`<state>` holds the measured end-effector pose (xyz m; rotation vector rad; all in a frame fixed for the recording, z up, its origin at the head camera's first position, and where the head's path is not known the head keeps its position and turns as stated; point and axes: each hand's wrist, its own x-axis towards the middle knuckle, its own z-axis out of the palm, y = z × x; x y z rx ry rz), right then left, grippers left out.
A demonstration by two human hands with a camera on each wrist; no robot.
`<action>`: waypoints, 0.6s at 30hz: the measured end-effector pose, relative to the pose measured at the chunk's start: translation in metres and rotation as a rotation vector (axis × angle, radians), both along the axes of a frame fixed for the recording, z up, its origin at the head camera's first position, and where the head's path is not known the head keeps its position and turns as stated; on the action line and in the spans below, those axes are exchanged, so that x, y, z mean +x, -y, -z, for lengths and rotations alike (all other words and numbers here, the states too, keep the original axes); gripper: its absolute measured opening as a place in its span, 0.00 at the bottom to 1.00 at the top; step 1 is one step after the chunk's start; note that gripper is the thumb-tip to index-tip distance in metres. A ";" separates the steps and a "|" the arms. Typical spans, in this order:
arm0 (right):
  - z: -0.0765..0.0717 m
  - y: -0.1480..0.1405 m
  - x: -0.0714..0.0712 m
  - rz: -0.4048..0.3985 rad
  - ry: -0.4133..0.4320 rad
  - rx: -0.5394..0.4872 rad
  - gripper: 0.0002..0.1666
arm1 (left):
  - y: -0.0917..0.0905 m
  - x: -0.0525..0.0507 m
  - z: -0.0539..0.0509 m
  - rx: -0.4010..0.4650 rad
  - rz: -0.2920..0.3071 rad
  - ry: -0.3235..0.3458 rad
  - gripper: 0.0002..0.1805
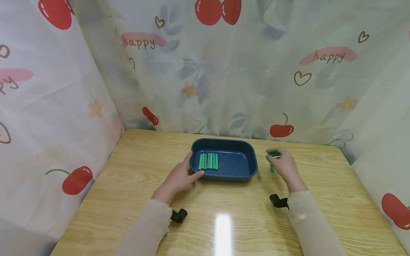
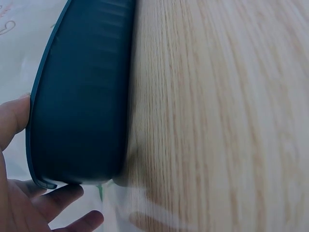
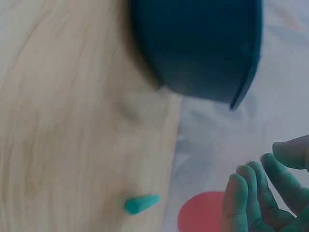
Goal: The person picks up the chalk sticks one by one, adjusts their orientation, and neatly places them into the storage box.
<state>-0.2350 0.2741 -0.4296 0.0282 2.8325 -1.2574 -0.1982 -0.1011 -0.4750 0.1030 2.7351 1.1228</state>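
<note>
A dark blue plastic tray (image 1: pixel 235 165) stands on the table, with several green chalk sticks (image 1: pixel 208 161) side by side in its left part. My left hand (image 1: pixel 179 177) holds the tray's left end, thumb at the front side and fingers at the left rim; the left wrist view shows this hand (image 2: pixel 29 203) against the tray wall (image 2: pixel 82 96). To the right of the tray, my right hand (image 1: pixel 285 167) hovers with bent, parted fingers and nothing between them. Below it lies one green chalk stick (image 3: pixel 141 204) on the table. Green colours the right fingers (image 3: pixel 235 203).
The wooden table (image 1: pixel 153 149) extends around the tray, with a bright light reflection near its front. Patterned fabric (image 1: pixel 224 78) hangs behind the table and at both sides. A small black wrist camera (image 1: pixel 278 201) sits on the right sleeve, another (image 1: pixel 179 215) on the left.
</note>
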 end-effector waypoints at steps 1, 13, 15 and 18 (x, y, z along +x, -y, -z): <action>0.001 -0.002 -0.001 0.006 -0.002 0.008 0.27 | 0.000 0.000 0.000 -0.001 0.002 -0.004 0.53; 0.019 -0.025 -0.021 0.052 0.046 0.042 0.27 | 0.000 -0.001 -0.001 -0.011 0.007 -0.009 0.54; 0.022 -0.027 -0.024 0.052 0.061 0.034 0.26 | 0.000 0.000 -0.002 -0.014 0.010 -0.011 0.54; 0.026 -0.029 -0.028 0.048 0.082 0.028 0.26 | 0.000 0.000 -0.002 -0.016 0.013 -0.010 0.54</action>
